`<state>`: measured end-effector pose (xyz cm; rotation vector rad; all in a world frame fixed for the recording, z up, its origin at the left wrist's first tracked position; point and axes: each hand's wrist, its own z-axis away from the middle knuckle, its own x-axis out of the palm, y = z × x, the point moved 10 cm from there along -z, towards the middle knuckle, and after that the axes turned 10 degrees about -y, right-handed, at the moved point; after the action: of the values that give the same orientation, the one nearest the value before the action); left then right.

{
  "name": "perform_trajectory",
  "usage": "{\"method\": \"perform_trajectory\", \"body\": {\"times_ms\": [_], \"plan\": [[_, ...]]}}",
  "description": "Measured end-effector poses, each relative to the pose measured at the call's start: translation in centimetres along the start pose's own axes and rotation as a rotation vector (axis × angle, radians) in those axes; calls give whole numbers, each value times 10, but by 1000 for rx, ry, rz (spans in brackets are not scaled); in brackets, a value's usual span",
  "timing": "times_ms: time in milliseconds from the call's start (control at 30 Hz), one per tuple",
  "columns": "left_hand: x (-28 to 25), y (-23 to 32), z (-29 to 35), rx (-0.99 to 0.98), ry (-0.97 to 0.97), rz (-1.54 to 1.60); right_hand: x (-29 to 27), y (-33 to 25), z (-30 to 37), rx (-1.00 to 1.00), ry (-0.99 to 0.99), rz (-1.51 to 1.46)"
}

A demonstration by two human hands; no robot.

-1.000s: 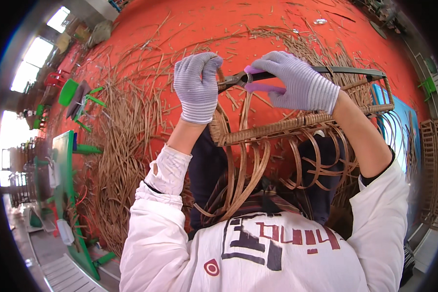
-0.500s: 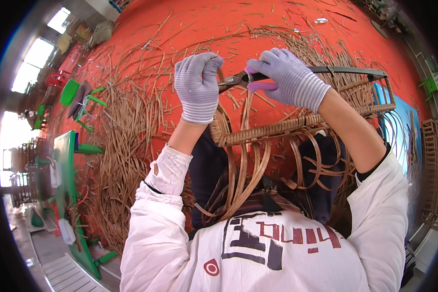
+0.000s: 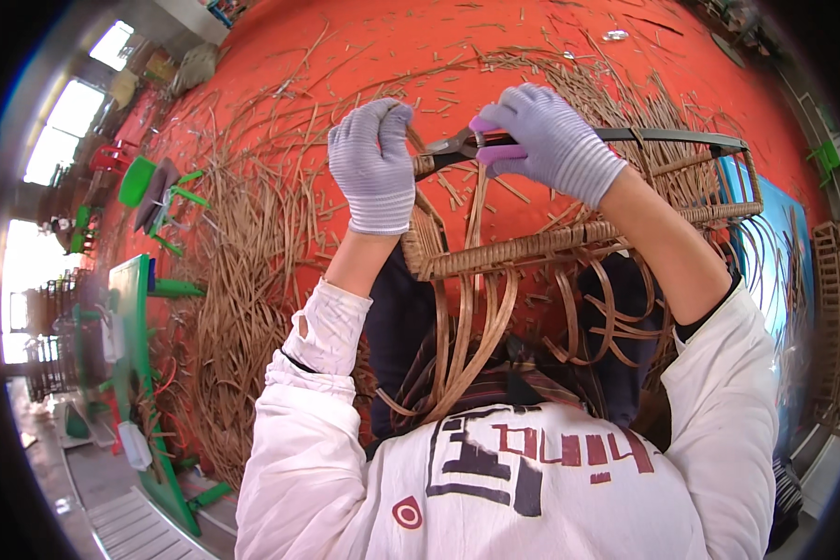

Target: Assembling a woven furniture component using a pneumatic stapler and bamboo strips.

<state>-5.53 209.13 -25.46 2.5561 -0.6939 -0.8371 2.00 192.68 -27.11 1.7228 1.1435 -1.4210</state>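
A long frame (image 3: pixel 532 252) wound with brown wicker strips lies across in front of me, bare dark metal showing along its far side. My left hand (image 3: pixel 373 168), in a grey striped glove, is closed at the frame's far left corner, thumb and forefinger pinched on a thin brown strip (image 3: pixel 415 140). In my gloved right hand (image 3: pixel 555 140) is a pair of pliers (image 3: pixel 455 147) with purple handles. The dark jaws point left and lie by the wrapped corner. Whether they touch the strip I cannot tell. Several loose strip ends (image 3: pixel 495 327) hang from the near rail towards my lap.
Heaps of brown strips (image 3: pixel 224 327) and short offcuts litter the red floor (image 3: pixel 392 47). A green board (image 3: pixel 133 355) and a small green seat (image 3: pixel 136 182) stand at left. A blue sheet (image 3: pixel 775 243) and wicker racks (image 3: pixel 835 327) are at right.
My right hand and the pliers have shifted slightly up, and the purple handles look a little closer together. My left hand has moved slightly left, still pinching. The frame stays almost in place.
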Motion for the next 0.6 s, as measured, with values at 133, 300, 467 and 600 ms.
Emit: {"method": "perform_trajectory", "body": {"times_ms": [133, 300, 467, 600], "plan": [[4, -29, -2, -225, 38, 130, -56, 45, 60, 171, 323, -51], [7, -38, -1, -216, -47, -249, -124, 146, 264, 610, 514, 176], [46, -73, 42, -541, -418, 163, -114, 215, 528, 1486, 223, 429], [54, -54, 44, -478, -477, 354, -106, 194, 616, 1838, 33, 576]]}}
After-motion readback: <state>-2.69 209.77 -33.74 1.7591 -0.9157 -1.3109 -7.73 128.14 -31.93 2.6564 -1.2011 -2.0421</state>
